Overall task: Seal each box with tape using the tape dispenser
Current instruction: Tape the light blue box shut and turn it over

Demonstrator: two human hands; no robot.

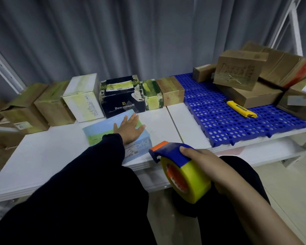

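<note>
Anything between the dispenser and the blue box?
Nothing visible. The tape dispenser, gripped by the right hand, hangs by the near right corner of the blue box; the left hand lies flat on its top.

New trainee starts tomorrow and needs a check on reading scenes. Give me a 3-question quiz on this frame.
1. True or false: the left hand lies flat on the blue box.
2. What does the right hand grip? A) scissors B) dispenser C) marker
3. Fill in: the yellow knife lies on the perforated blue ____.

Key: 1 true; 2 B; 3 mat.
</note>
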